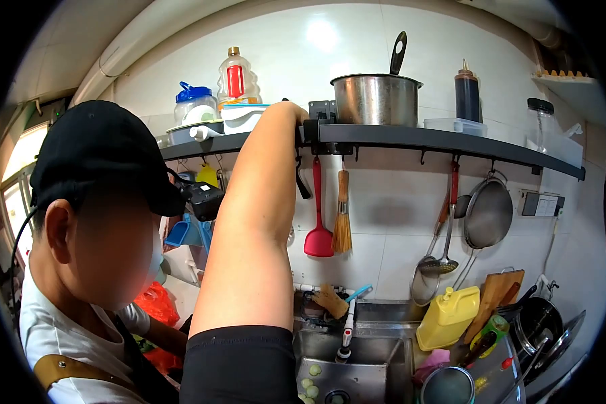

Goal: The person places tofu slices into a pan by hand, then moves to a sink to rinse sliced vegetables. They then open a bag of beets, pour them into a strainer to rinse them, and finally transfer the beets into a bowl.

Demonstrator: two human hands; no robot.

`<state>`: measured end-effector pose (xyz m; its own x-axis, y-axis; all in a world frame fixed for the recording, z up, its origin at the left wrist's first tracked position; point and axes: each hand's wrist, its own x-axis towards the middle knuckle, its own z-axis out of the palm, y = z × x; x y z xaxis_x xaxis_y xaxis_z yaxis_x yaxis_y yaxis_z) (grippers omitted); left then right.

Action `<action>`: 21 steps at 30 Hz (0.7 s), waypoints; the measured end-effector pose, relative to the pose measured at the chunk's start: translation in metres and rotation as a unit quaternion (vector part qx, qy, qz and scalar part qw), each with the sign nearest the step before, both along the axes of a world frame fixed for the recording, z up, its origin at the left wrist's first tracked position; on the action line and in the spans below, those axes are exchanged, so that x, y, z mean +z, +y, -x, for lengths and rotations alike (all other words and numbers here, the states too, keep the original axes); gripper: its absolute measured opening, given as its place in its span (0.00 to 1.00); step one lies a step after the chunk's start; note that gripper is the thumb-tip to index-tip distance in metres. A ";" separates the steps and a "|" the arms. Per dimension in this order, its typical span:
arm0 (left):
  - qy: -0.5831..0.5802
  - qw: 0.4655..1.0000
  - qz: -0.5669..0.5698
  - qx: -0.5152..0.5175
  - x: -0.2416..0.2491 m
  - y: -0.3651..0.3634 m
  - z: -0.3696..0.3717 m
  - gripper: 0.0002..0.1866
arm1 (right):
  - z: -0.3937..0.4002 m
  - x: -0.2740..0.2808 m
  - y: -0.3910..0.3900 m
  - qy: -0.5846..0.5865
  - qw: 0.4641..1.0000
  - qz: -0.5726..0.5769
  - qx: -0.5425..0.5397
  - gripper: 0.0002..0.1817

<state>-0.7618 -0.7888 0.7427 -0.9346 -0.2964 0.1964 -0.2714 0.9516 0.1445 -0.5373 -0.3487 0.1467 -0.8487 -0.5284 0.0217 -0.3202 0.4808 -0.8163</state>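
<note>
Left hand (291, 111) on shelf (397, 138) beside steel pot (376, 99); sink (357, 377) holds green slices.

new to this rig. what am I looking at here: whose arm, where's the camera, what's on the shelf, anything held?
One picture, from a fisheye camera worn on a person's head, hence the dark round border. The raised arm in the black sleeve seems to be the wearer's own. Which arm it is I cannot tell. It reaches up to the dark wall shelf; the hand is hidden at the shelf edge, so no grip is visible. On the shelf: a steel pot, an oil bottle, a dark sauce bottle. A red spatula and a brush hang beneath. Below is a sink beside a yellow jug. At left stands another person in a black cap.
</note>
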 end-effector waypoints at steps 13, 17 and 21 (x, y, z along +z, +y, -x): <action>0.058 0.981 0.149 0.105 0.001 0.031 -0.026 0.17 | 0.007 -0.002 -0.007 -0.005 1.000 0.003 0.011 0.10; 0.061 0.974 0.178 0.128 0.004 0.037 -0.042 0.17 | 0.008 -0.001 -0.007 -0.006 1.000 0.004 0.014 0.10; 0.043 0.975 0.170 0.137 0.004 0.060 -0.081 0.17 | 0.007 -0.001 -0.006 -0.008 1.000 0.008 0.015 0.10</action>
<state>-0.6811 -0.7291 0.7463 -0.8054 -0.4360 0.4015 -0.5224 0.8422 -0.1333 -0.5443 -0.3549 0.1456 -0.8326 -0.5535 0.0181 -0.3220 0.4573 -0.8290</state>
